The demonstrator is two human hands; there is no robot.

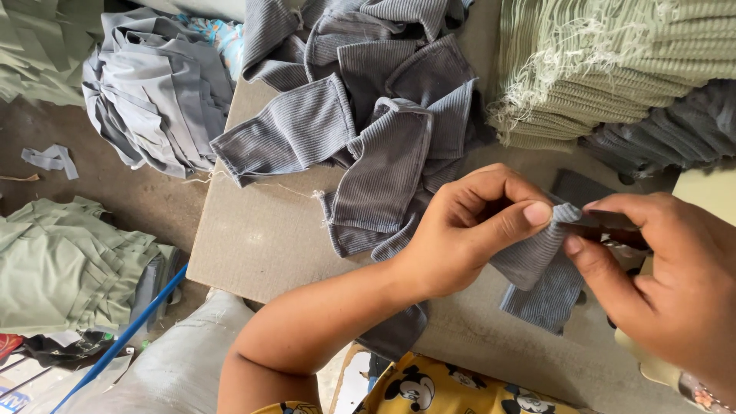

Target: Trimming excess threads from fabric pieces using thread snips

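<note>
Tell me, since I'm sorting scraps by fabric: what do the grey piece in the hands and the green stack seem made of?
Grey piece: apparently a soft, matte ribbed knit; fine parallel ridges show and it bends limply between the left hand and right hand. Green stack: likewise ribbed cloth, matte, with loose threads fraying at its cut edges.

There is a single view, from a camera worn on the person's head. It looks steeply down, close over the worktop point(261, 245), whose grey surface fills the middle of the frame. The left hand point(460, 238) and right hand point(667, 284) sit very near the lens at the lower right, large in the picture. The floor point(138, 192) shows along the left edge, lower and farther off. The upper right reaches a stack of green cloth point(606, 61).
</note>
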